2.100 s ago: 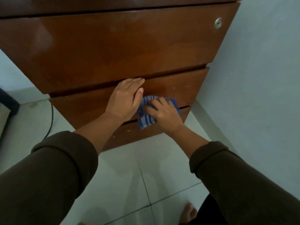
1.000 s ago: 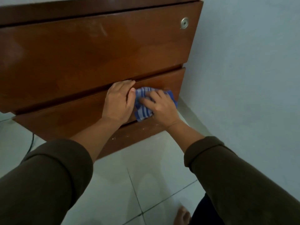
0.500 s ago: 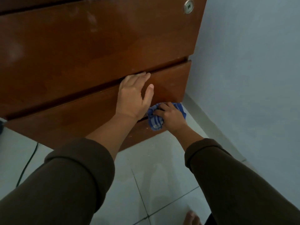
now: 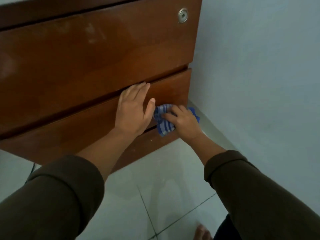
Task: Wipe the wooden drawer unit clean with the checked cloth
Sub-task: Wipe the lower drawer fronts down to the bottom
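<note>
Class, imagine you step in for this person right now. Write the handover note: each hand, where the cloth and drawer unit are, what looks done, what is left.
Left hand: open, flat on the middle drawer front, fingertips at the gap under the top drawer, bracing.
Right hand: shut on the checked cloth, pressing it at the seam between the middle and bottom drawers, near the unit's right edge.
Drawer unit: stands on the tiled floor beside the wall; drawers closed.
Done: cannot tell how much has been wiped.
Left: pale smudges show on the top drawer and specks on the bottom drawer front.
</note>
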`<move>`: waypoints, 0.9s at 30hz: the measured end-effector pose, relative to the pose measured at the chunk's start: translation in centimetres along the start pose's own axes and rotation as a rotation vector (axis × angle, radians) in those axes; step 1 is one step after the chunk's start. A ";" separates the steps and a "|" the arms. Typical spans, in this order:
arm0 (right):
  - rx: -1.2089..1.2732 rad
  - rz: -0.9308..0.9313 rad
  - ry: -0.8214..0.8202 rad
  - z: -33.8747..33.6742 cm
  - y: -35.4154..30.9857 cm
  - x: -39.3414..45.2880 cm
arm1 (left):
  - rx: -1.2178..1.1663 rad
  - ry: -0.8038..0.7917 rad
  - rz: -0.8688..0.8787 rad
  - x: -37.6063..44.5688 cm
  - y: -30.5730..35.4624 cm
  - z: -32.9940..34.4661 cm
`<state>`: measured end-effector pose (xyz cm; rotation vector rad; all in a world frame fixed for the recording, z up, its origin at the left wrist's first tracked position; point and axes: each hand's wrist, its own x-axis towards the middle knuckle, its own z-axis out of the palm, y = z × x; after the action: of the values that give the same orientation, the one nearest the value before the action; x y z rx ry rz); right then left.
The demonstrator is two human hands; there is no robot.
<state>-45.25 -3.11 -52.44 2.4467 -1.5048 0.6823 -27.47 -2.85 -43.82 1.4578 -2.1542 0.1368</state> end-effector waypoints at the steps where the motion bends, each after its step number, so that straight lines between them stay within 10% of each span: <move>1: -0.030 0.003 0.107 -1.3 0.5 0.6 | 0.007 -0.022 0.022 0.2 0.3 0.0; 5: -0.134 0.047 0.417 -5.7 2.4 3.8 | -0.047 -0.058 0.076 1.9 2.5 0.4; 11: -0.044 0.038 0.343 -3.8 4.4 4.3 | 0.026 -0.076 0.124 3.5 2.7 2.3; 22: 0.054 0.236 -0.386 5.2 3.7 -1.0 | 0.072 0.093 0.207 2.9 1.8 4.4; 27: 0.036 0.270 -0.467 4.7 3.2 -0.6 | 0.098 0.063 0.201 2.8 1.9 4.5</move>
<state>-47.00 -5.93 -57.07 2.5757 -2.0308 0.1749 -31.62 -6.06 -45.88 1.2681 -2.2660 0.3612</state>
